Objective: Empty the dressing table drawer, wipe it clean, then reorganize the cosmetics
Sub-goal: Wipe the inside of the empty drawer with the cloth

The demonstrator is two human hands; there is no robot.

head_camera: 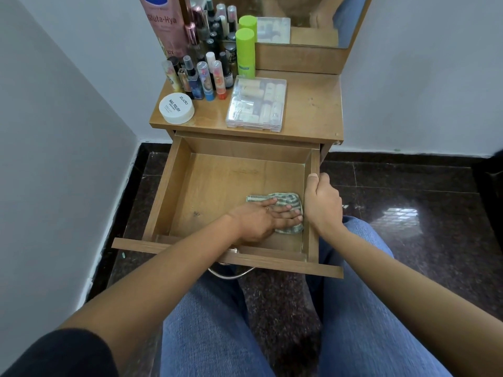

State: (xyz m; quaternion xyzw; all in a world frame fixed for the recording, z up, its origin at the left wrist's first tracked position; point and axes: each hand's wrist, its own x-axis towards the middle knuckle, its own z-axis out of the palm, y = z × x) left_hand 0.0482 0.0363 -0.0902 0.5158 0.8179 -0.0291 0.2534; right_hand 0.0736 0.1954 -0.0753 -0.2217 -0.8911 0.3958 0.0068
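Note:
The wooden drawer (174, 186) stands pulled out, holding nothing but a green-and-white striped cloth (288, 199) near its right front corner. My left hand (261, 220) lies flat on the cloth with straight fingers, pressing it to the drawer floor. My right hand (322, 204) grips the top of the drawer's right side wall, thumb on the inner face. On the dressing table top (310, 104) stand the cosmetics: a white nail polish remover jar (177, 108), a clear plastic box (257, 104) of small items, and several bottles (206, 74).
A green-capped bottle (245, 53) and a tall pink lotion bottle (166, 25) stand at the back left by the mirror (299, 20). White walls close in on both sides. Dark polished floor (408, 200) lies to the right. My knees in blue jeans sit under the drawer front.

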